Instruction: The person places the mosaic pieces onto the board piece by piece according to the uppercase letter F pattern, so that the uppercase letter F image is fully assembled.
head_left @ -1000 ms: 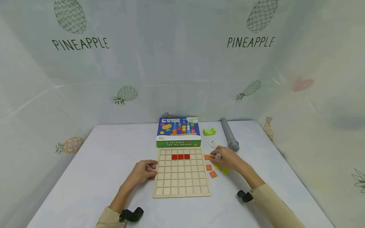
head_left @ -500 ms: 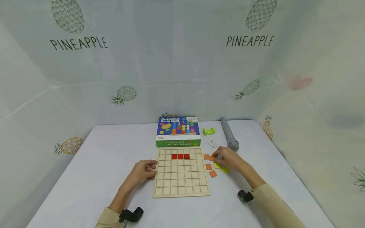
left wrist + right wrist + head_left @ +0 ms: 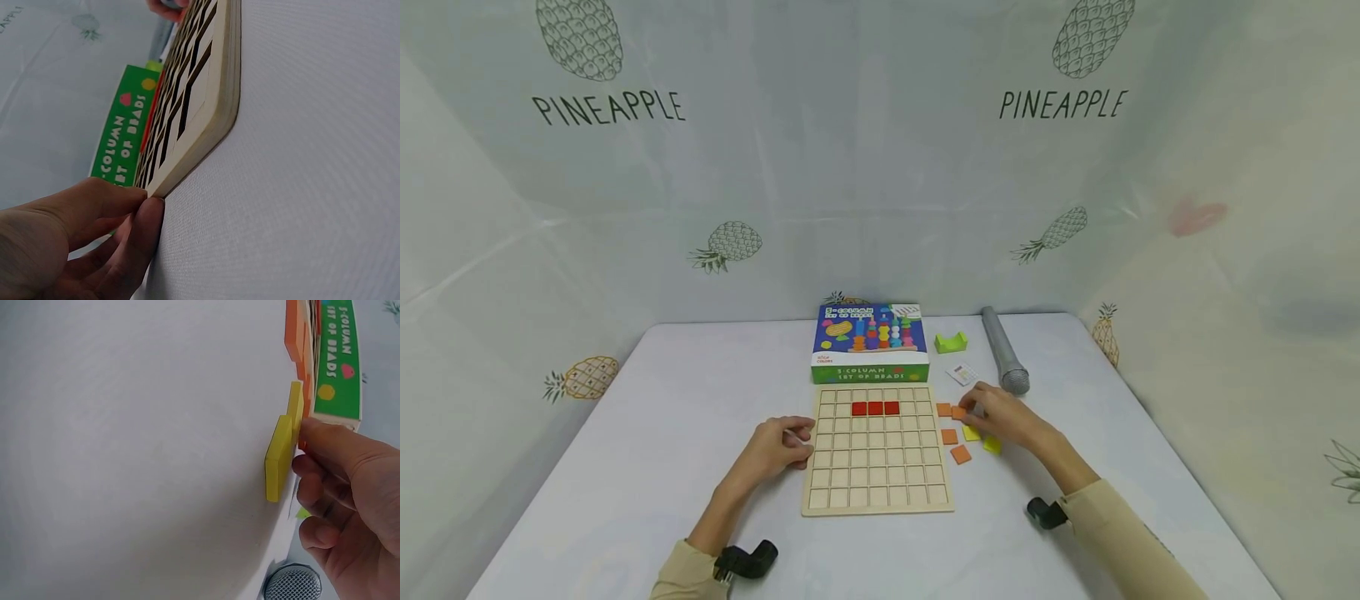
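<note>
Left hand (image 3: 773, 444): loose, touching the left edge of the wooden board (image 3: 878, 457)
Right hand (image 3: 1000, 415): pinching an orange tile (image 3: 958, 412)
Orange tile: right of the board, near two yellow tiles (image 3: 972, 433)
Red tiles (image 3: 876, 408): three in a row on the board

The white worktop (image 3: 647, 417) spreads across the lower half of the head view, widening toward the bottom edge; the left wrist view shows its fine woven texture. At lower centre lies a flat, pale wooden grid board (image 3: 877, 458). Just above it sits a blue, white and green box (image 3: 870, 343). To the right are a light-green curved piece (image 3: 951, 342), a small printed card (image 3: 962, 374) and a slanted grey microphone (image 3: 1002, 342), its mesh head toward the lower right. Right of the board lie three orange tiles (image 3: 950, 437) and, slightly farther right, two yellow tiles (image 3: 992, 447).
</note>
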A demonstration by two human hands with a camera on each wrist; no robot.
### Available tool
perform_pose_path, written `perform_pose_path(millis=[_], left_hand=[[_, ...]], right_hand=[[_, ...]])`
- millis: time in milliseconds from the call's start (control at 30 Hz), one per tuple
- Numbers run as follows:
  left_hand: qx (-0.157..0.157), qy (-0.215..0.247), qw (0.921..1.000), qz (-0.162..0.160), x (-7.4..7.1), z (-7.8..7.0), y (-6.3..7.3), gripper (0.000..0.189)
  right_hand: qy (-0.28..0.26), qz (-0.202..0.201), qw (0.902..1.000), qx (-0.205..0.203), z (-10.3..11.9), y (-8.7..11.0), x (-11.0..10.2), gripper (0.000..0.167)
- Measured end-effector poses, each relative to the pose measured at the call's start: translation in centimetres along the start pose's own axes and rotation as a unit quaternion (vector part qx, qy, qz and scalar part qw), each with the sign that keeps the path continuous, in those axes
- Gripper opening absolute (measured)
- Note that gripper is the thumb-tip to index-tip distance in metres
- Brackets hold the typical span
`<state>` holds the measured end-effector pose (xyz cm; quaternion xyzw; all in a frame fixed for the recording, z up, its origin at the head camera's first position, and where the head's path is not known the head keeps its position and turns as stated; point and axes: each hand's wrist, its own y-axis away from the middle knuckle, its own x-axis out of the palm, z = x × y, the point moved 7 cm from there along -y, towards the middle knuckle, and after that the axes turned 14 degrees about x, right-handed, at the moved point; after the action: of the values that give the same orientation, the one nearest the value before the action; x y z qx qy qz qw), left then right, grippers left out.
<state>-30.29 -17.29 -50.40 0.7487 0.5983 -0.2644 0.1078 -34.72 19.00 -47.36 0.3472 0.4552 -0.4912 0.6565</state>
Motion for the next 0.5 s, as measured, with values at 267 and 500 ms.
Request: perform_pose_path(millis=[267, 500], left_hand=[[-0.001, 0.009, 0.9999, 0.003, 0.0, 0.0, 0.1, 0.043], [0.003, 0.011, 0.9999, 0.005, -0.1, -0.1, 0.0, 0.043]], right_hand=[[-0.009, -0.002, 1.0000, -0.001, 0.8, 0.0, -0.5, 0.023], [-0.002, 0.016, 0.9998, -0.012, 2.5, -0.4, -0.3, 0.023]])
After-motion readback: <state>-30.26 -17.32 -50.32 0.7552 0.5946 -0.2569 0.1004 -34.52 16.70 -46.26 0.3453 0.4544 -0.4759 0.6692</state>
